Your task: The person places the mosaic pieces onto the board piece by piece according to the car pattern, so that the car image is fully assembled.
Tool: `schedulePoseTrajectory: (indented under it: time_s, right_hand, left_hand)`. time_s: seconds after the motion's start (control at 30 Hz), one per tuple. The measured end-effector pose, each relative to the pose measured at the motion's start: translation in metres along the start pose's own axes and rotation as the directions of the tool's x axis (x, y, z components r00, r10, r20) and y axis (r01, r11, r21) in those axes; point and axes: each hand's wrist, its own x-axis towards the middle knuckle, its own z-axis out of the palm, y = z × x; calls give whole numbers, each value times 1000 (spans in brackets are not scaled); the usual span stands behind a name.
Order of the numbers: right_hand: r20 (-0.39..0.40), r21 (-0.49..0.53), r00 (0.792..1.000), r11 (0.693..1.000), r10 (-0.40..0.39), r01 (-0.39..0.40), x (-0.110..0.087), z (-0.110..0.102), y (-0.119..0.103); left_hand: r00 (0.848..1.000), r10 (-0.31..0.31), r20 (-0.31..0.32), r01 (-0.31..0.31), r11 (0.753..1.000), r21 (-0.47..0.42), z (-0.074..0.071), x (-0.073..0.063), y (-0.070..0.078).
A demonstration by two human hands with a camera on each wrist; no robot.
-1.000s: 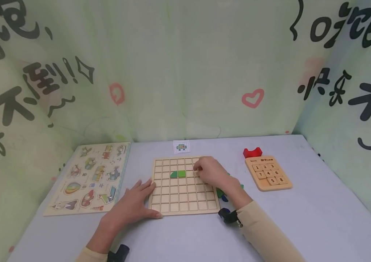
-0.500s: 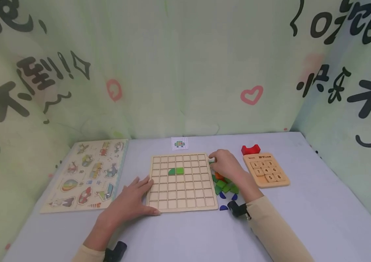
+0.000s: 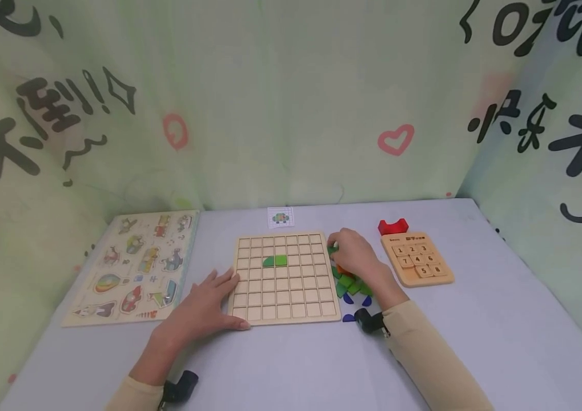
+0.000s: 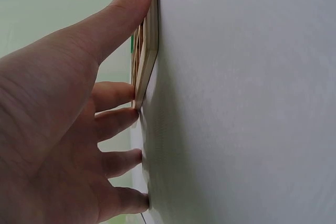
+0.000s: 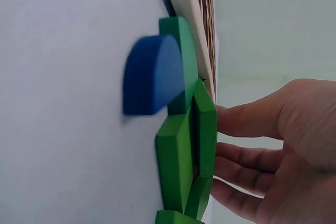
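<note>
A square wooden grid board (image 3: 283,297) lies at the table's middle, with a dark green quarter-round block (image 3: 268,261) and a light green square block (image 3: 281,260) in adjoining cells. My left hand (image 3: 207,311) rests spread at its near-left corner, the thumb on the front edge and fingers along the left side. Beyond the board's right edge, my right hand (image 3: 354,251) reaches down at a dark green block (image 3: 332,249). Whether it pinches that block is hidden. Below that hand are several green blocks (image 5: 176,163) and blue half-round blocks (image 5: 152,74).
A picture puzzle board (image 3: 133,268) lies at the left. Behind the grid board is a small pattern card (image 3: 280,217). To the right are a wooden number puzzle (image 3: 416,260) and a red notched block (image 3: 393,226). An orange block (image 3: 342,270) shows among the green ones.
My right hand has gone from over the grid board's upper right to the loose blocks beside it, uncovering the cells there. My left hand stays at the board's corner.
</note>
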Motion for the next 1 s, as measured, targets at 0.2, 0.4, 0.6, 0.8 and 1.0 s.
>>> schedulePoseTrajectory:
  time_s: [0.2,0.4,0.6,0.8,1.0]
  right_hand:
    - [-18,33,999,999,-34,35,3,-1,0]
    - [-65,98,995,992,-74,80,3,-4,-2]
    - [-105,146,987,980,-122,137,2,-7,-8]
    - [-114,206,978,959,-175,196,3,-4,-22]
    - [-82,255,980,947,-181,196,5,4,-36]
  left_hand:
    - [1000,10,-5,-10,1000,-7,-2,0,0]
    - [1000,6,-10,-6,1000,-11,-1,-1,0]
    - [1000,9,-12,-9,1000,-6,-2,-1,2]
    - [1000,-6,-8,6,1000,-9,-3,-1,4]
    - [1000,-19,-3,19,1000,-13,-1,-1,3]
